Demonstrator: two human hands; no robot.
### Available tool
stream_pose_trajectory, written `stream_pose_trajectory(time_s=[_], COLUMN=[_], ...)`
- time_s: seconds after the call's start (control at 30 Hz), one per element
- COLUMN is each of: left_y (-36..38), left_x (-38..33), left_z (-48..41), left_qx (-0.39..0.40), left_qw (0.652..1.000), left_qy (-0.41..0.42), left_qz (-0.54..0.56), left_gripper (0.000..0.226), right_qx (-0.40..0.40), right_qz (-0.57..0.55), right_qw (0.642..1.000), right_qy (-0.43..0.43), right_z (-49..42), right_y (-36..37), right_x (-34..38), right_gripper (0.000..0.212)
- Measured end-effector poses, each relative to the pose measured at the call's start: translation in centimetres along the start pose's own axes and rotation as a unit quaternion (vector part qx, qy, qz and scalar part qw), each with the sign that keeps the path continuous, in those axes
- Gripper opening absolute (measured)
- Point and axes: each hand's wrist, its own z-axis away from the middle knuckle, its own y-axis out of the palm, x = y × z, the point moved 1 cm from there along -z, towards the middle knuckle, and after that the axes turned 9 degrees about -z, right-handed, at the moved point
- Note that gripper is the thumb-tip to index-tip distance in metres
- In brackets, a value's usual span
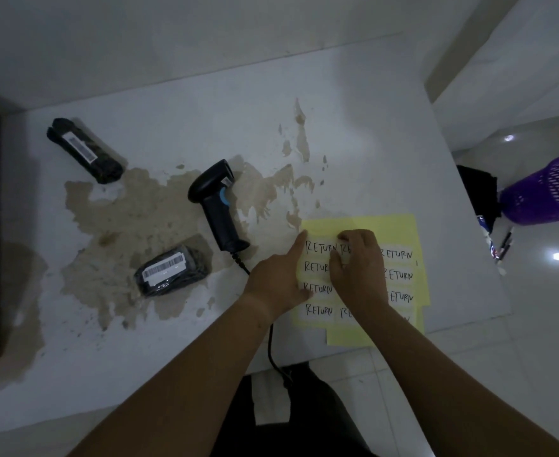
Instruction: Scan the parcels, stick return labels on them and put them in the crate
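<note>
Left hand (276,278) flat on left edge of yellow label sheet (400,232), index finger straight, pressing sheet's far-left corner. Right hand (358,262) just right of it, fingers curled down onto middle label of top row; cannot tell whether label is pinched. Scanner (217,206) lies left of left hand, near it. Near parcel (172,270) further left, well apart from both hands. Far parcel (85,150) beyond that, far left on table (370,143). Purple mesh basket (548,192) well right of right hand, off table.
</note>
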Motion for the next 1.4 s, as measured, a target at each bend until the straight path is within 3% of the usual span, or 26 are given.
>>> stream_pose_trajectory(time_s=[0.33, 0.43, 0.7, 0.83, 1.03, 1.23, 1.4], left_y=[-0.7, -0.7, -0.7, -0.7, -1.2, -1.3, -0.6], left_x=[-0.5, -0.3, 0.1, 0.1, 0.0, -0.8, -0.6], left_z=[-0.5, -0.5, -0.5, -0.5, -0.2, 0.1, 1.3], left_qx=[0.022, 0.02, 0.016, 0.011, 0.018, 0.016, -0.004], left_qw=[0.995, 0.997, 0.999, 1.0, 1.0, 1.0, 1.0], left_qy=[0.035, 0.036, 0.029, 0.021, 0.017, -0.005, -0.016], left_qz=[-0.087, -0.07, -0.016, -0.008, 0.001, -0.009, 0.018], left_gripper=[0.116, 0.117, 0.12, 0.122, 0.123, 0.125, 0.123], right_qx=[-0.073, -0.108, -0.11, -0.075, 0.058, 0.136, 0.139], right_qz=[0.035, 0.038, 0.033, 0.053, -0.05, -0.158, -0.254], right_qw=[0.995, 0.991, 0.99, 0.992, 0.995, 0.965, 0.925], right_qy=[0.051, 0.067, 0.083, 0.088, 0.068, 0.156, 0.247], right_z=[0.9, 0.8, 0.5, 0.4, 0.6, -0.1, -1.0], right_y=[2.2, 2.9, 2.9, 2.3, -0.5, -3.6, -5.3], right_x=[0.8, 0.9, 0.9, 1.4, 1.7, 3.0, 4.7], right_gripper=[0.012, 0.008, 0.007, 0.006, 0.012, 0.021, 0.026])
